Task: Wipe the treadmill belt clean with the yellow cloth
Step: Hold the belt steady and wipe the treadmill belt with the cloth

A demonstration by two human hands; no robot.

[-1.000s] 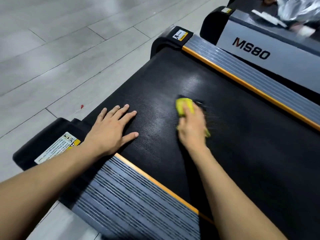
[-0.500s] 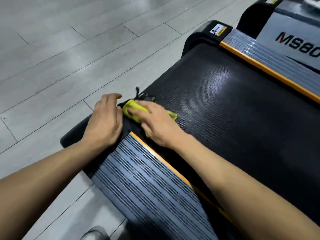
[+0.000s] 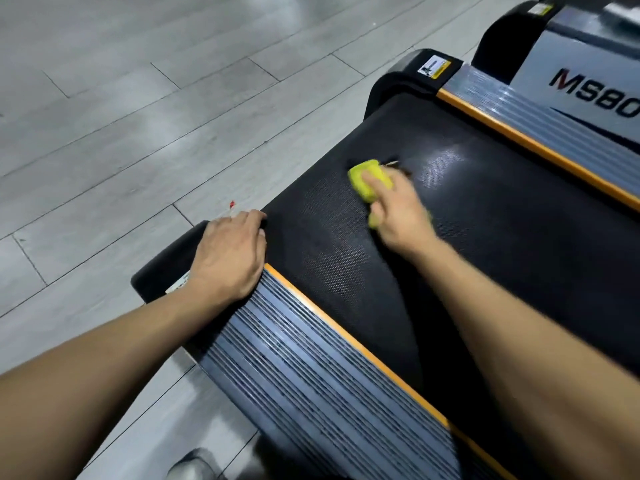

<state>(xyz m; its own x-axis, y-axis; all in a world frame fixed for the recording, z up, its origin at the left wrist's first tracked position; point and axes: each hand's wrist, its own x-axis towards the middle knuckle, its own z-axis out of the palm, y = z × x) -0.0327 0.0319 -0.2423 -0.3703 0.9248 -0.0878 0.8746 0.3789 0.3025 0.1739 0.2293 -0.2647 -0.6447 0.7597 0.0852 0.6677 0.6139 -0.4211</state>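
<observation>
The black textured treadmill belt (image 3: 485, 244) runs from the lower right toward its rear end at the upper middle. My right hand (image 3: 398, 209) presses the folded yellow cloth (image 3: 367, 178) onto the belt near the rear end; the hand is motion-blurred and covers most of the cloth. A shiny streak on the belt lies just right of the cloth. My left hand (image 3: 230, 254) rests palm down on the black rear corner cover (image 3: 162, 268) of the near side rail, fingers curled over its edge.
A grey ribbed side rail with orange trim (image 3: 311, 368) lies between my arms; the matching far rail (image 3: 540, 129) borders the belt. A second treadmill marked MS80 (image 3: 595, 95) stands at the upper right. Grey plank floor (image 3: 138, 116) spreads to the left. A shoe tip (image 3: 190, 465) shows below.
My right hand has swept the cloth from the near rear corner beside my left hand out to the middle of the belt. My left hand stays on the corner cover.
</observation>
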